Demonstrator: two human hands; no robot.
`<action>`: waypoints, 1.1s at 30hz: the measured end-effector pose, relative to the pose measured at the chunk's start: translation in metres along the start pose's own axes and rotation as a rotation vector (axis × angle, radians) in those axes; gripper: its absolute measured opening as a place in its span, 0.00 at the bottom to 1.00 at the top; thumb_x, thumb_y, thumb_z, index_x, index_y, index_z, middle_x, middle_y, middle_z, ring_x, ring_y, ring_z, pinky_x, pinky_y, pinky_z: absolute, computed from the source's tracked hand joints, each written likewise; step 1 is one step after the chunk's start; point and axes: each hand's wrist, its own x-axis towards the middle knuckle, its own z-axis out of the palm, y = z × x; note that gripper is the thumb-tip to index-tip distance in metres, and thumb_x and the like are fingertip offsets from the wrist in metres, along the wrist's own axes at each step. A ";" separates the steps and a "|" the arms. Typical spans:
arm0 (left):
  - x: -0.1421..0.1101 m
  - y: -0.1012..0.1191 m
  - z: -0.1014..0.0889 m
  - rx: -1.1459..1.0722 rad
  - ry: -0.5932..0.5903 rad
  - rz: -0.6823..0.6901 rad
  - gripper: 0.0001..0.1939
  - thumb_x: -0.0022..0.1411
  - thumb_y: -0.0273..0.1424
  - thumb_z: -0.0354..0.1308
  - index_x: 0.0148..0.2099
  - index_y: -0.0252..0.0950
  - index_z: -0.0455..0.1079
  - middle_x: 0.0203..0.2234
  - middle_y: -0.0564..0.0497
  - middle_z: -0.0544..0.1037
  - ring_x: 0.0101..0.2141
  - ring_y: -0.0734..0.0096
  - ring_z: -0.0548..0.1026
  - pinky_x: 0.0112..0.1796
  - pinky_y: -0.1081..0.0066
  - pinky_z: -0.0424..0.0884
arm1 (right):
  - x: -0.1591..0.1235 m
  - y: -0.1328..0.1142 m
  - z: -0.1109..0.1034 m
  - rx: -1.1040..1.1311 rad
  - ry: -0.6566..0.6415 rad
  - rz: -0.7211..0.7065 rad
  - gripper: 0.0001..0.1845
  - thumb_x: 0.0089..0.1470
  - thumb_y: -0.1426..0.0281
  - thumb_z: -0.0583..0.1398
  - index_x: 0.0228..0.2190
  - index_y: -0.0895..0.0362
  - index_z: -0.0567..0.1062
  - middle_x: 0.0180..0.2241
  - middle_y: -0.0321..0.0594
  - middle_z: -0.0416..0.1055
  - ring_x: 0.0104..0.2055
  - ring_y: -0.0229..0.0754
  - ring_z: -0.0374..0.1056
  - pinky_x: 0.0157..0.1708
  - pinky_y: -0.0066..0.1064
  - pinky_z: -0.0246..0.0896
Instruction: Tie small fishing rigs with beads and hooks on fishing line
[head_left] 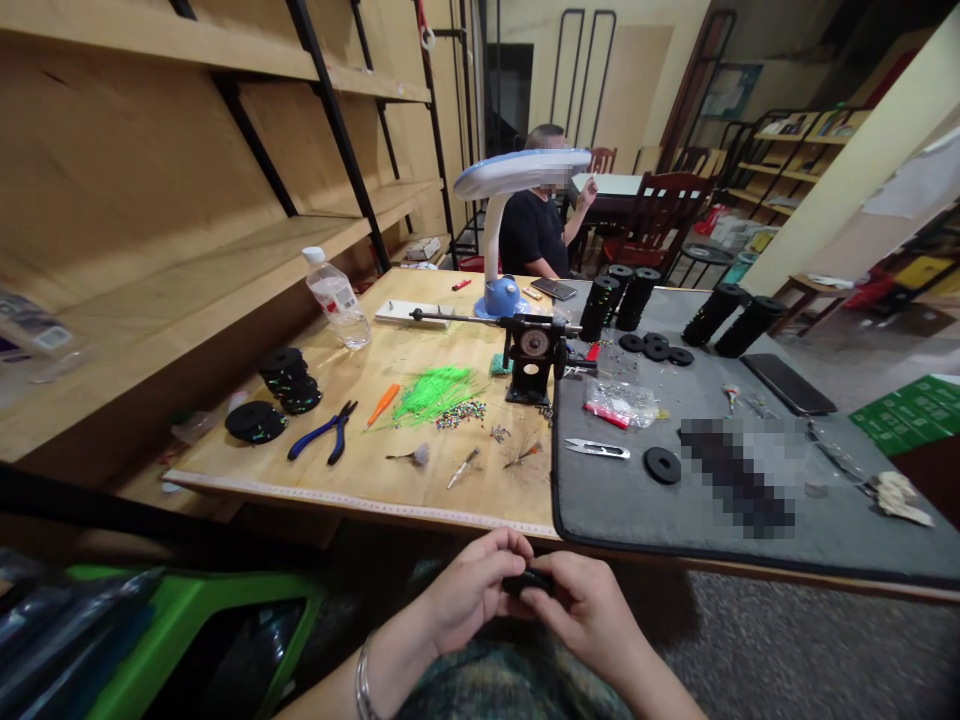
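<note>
My left hand (480,585) and my right hand (581,600) meet in front of the table's edge, above my lap. Between their fingertips they hold a small black disc (525,581), seen nearly edge-on and partly covered by the fingers. It looks like the black ring-shaped foam disc (662,465) lying on the grey mat. Near that ring are thread snips (598,449). Beyond my hands, on the wood, lie fine-tipped small pieces (463,467), a heap of bright green strands (435,393) and many coloured beads (459,413).
A black winding machine (529,360) with a dial stands mid-table, before a blue-white lamp (496,297). Blue pliers (324,433), stacked black discs (289,380) and a water bottle (337,300) are left. Black spool stacks (637,300) and a phone (789,384) are right. A person (529,232) sits behind.
</note>
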 end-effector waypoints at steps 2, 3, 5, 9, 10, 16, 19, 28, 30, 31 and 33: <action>0.001 0.000 0.000 0.075 0.009 0.007 0.14 0.51 0.36 0.63 0.36 0.35 0.65 0.28 0.55 0.69 0.28 0.74 0.70 0.33 0.69 0.69 | -0.001 0.002 0.003 -0.024 -0.007 0.000 0.07 0.55 0.70 0.60 0.37 0.55 0.78 0.29 0.40 0.78 0.30 0.41 0.72 0.31 0.27 0.61; 0.002 0.001 0.000 0.161 0.025 0.026 0.15 0.51 0.37 0.64 0.36 0.35 0.65 0.27 0.55 0.69 0.28 0.74 0.70 0.32 0.71 0.68 | -0.001 0.002 0.004 -0.050 -0.018 -0.002 0.05 0.55 0.70 0.60 0.34 0.55 0.78 0.28 0.40 0.78 0.29 0.41 0.72 0.30 0.27 0.60; 0.002 0.004 0.000 0.338 0.052 0.083 0.16 0.49 0.37 0.67 0.35 0.34 0.65 0.26 0.55 0.69 0.27 0.75 0.69 0.30 0.73 0.66 | -0.001 0.002 0.004 -0.074 -0.041 -0.013 0.05 0.55 0.71 0.60 0.30 0.56 0.77 0.27 0.39 0.76 0.28 0.41 0.70 0.29 0.27 0.59; 0.002 0.005 0.000 0.352 0.061 0.120 0.14 0.48 0.32 0.67 0.34 0.34 0.66 0.27 0.54 0.71 0.31 0.73 0.70 0.32 0.74 0.65 | -0.001 -0.003 -0.004 0.039 -0.053 0.011 0.09 0.57 0.69 0.59 0.41 0.55 0.75 0.28 0.37 0.74 0.28 0.39 0.68 0.29 0.26 0.59; 0.002 0.004 -0.001 0.312 0.072 0.107 0.13 0.49 0.32 0.66 0.35 0.34 0.66 0.28 0.53 0.72 0.32 0.72 0.70 0.33 0.73 0.66 | -0.001 -0.003 -0.007 0.063 -0.048 0.025 0.10 0.58 0.69 0.58 0.42 0.55 0.74 0.28 0.36 0.74 0.27 0.38 0.67 0.29 0.26 0.59; 0.001 -0.002 -0.004 0.150 0.110 0.048 0.15 0.49 0.31 0.65 0.37 0.36 0.65 0.33 0.51 0.73 0.36 0.68 0.72 0.38 0.63 0.72 | -0.004 0.006 -0.013 0.051 0.029 0.045 0.10 0.60 0.70 0.54 0.28 0.55 0.72 0.26 0.37 0.70 0.27 0.39 0.65 0.29 0.27 0.58; 0.000 -0.003 -0.005 0.060 0.068 0.065 0.16 0.48 0.30 0.65 0.39 0.36 0.65 0.37 0.48 0.74 0.39 0.65 0.72 0.41 0.60 0.72 | -0.005 0.011 -0.010 0.089 0.093 0.055 0.11 0.61 0.69 0.53 0.27 0.55 0.70 0.25 0.35 0.67 0.27 0.39 0.63 0.28 0.27 0.58; 0.002 -0.016 -0.006 -0.148 -0.004 0.175 0.20 0.47 0.27 0.66 0.44 0.39 0.66 0.45 0.46 0.74 0.49 0.58 0.71 0.47 0.61 0.66 | -0.007 0.005 0.024 0.688 0.189 0.350 0.19 0.59 0.52 0.53 0.28 0.54 0.63 0.20 0.30 0.65 0.15 0.33 0.57 0.15 0.23 0.54; 0.002 -0.018 -0.005 -0.143 -0.023 0.205 0.21 0.47 0.28 0.66 0.44 0.39 0.66 0.47 0.45 0.73 0.50 0.56 0.70 0.44 0.62 0.67 | -0.008 0.004 0.030 0.778 0.201 0.377 0.19 0.58 0.50 0.53 0.30 0.54 0.64 0.19 0.30 0.64 0.16 0.34 0.60 0.15 0.23 0.57; 0.002 -0.018 -0.005 -0.128 -0.034 0.224 0.21 0.47 0.28 0.66 0.44 0.39 0.66 0.47 0.44 0.72 0.50 0.55 0.70 0.43 0.62 0.68 | -0.008 0.004 0.032 0.779 0.217 0.365 0.19 0.59 0.51 0.53 0.31 0.54 0.65 0.20 0.31 0.66 0.17 0.35 0.62 0.17 0.24 0.59; 0.002 -0.017 -0.005 -0.038 -0.039 0.263 0.21 0.46 0.28 0.66 0.44 0.39 0.66 0.47 0.44 0.72 0.49 0.54 0.70 0.43 0.62 0.67 | -0.009 0.003 0.031 0.691 0.255 0.302 0.16 0.61 0.55 0.53 0.32 0.54 0.67 0.25 0.36 0.69 0.21 0.37 0.65 0.20 0.26 0.63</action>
